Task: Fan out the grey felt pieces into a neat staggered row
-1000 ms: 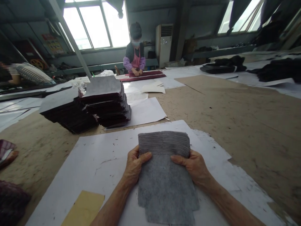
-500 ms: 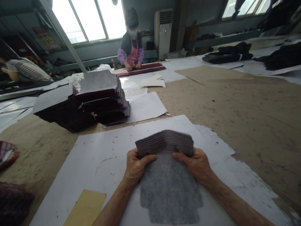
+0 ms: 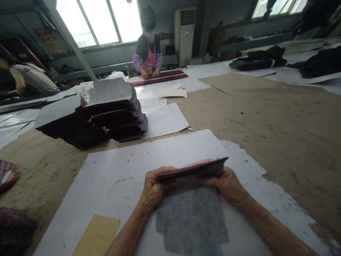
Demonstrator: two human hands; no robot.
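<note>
A grey felt-backed fabric piece [image 3: 190,220] lies on white paper [image 3: 119,177] in front of me. Its far end is folded up and back, showing a dark red ribbed face along the raised edge [image 3: 194,170]. My left hand [image 3: 153,188] grips the left side of that fold, fingers curled over it. My right hand [image 3: 229,185] grips the right side the same way. Both hands are closed on the fabric.
Two tall stacks of similar dark red pieces [image 3: 93,113] stand at the left. A tan card [image 3: 97,236] lies near my left forearm. A person in a pink apron [image 3: 147,53] works at the far side, another in stripes [image 3: 29,80] at far left. Dark fabric piles [image 3: 261,58] lie back right.
Both hands have folded the far end of the fabric further up and toward me, so the ribbed grey face gave way to a thin dark red edge.
</note>
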